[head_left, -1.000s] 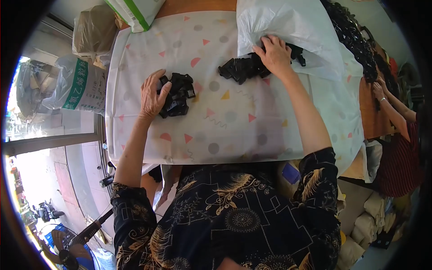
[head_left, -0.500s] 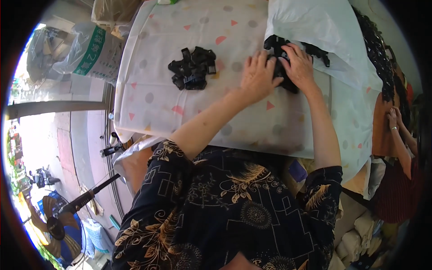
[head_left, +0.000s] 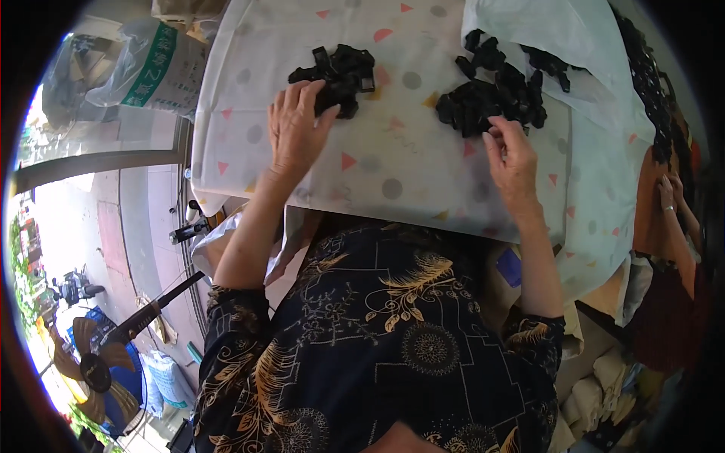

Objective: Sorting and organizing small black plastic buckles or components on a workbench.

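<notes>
Two heaps of small black plastic-looking pieces lie on the patterned tablecloth; their exact kind is too small to tell. At the left heap (head_left: 349,69), my left hand (head_left: 296,124) reaches over the near left edge, fingers outstretched and thumb apart, fingertips touching the pieces. My right hand (head_left: 515,162) is at the near edge of the larger right heap (head_left: 483,102). Its fingers are curled, with thumb and forefinger close together by the pieces; whatever lies between them, if anything, is hidden. More black pieces (head_left: 557,66) show at the mouth of a white plastic bag (head_left: 555,26).
The tablecloth (head_left: 393,162) has red, grey and yellow shapes. A clear bag with a green band (head_left: 151,72) stands beyond the table's left side. A fan (head_left: 94,374) is at lower left. Another person's hand (head_left: 667,192) is at the far right.
My left hand has gone from the right heap to the left heap. My right hand has drawn back toward me, and the right heap is now spread out in view.
</notes>
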Demonstrator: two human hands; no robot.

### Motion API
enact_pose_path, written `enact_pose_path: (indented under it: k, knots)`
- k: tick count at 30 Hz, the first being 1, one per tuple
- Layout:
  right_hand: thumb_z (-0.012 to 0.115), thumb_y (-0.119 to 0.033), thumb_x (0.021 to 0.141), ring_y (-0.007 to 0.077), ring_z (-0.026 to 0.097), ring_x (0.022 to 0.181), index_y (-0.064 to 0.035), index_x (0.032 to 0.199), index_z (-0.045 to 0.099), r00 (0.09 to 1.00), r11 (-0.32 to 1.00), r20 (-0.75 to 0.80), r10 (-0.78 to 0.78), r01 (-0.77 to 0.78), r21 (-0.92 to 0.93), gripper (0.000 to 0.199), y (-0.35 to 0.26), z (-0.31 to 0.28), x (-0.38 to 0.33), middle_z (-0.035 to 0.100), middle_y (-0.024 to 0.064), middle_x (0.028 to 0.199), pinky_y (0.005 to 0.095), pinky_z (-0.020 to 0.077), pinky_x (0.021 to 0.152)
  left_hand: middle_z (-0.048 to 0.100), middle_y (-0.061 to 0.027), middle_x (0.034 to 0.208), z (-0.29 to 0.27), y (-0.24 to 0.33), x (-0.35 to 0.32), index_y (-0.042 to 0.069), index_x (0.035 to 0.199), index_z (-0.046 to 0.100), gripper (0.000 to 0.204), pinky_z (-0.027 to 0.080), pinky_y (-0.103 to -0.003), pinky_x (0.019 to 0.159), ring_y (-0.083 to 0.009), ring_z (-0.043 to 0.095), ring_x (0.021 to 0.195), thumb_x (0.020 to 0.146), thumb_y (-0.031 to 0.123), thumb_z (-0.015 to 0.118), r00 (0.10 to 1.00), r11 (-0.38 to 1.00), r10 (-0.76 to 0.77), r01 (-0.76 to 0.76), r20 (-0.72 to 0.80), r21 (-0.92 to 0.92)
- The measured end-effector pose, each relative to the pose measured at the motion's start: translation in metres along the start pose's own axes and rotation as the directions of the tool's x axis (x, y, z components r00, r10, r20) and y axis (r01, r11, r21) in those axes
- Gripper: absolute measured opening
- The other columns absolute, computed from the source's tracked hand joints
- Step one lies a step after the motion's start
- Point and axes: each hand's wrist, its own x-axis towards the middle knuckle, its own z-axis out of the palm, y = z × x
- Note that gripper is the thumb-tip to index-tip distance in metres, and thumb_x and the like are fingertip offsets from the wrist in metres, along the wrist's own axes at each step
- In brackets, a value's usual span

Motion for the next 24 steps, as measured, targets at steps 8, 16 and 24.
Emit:
enact_pose_path:
  k: [8,16,24]
  knots:
    - [0.08,-0.025,0.081,0.025,0.062,0.074,-0.0089,0.111,0.063,0.995,0.884,0.069,-0.076,0.099,-0.457,0.039,-0.024,0.014,0.008,0.058,0.0054,0.092,0.0356,0.0514,0.066,0.063,-0.0041,0.098,-0.008,0.0,0.034,0.01,0.101,0.064,0.022,0.052,-0.038,0.08,-0.0269,0.061,0.097,0.082,0.015,0.074,0.976,0.991,0.131,-0.132,0.176,-0.005]
    - [0.076,-0.011,0.08,0.0239,0.062,0.088,-0.0103,0.115,0.062,0.995,0.802,0.088,-0.05,0.092,-0.59,0.037,-0.011,0.022,-0.001,0.054,0.005,0.101,0.0382,0.0513,0.074,0.069,-0.0125,0.093,0.011,0.078,0.002,0.011,0.108,0.06,0.021,0.052,-0.046,0.066,-0.0338,0.067,0.077,0.088,0.014,0.067,0.958,0.856,0.143,0.006,0.249,-0.517]
    - [0.076,-0.004,0.077,0.0251,0.061,0.09,-0.0069,0.113,0.065,0.985,0.831,0.053,-0.161,0.165,-0.531,0.038,-0.001,0.009,0.008,0.057,0.0057,0.103,0.0367,0.0521,0.076,0.06,-0.0096,0.095,0.019,0.089,-0.004,0.01,0.111,0.058,0.031,0.053,-0.045,0.066,-0.0362,0.066,0.078,0.088,0.026,0.071,0.915,0.933,0.132,0.015,0.381,-0.361]
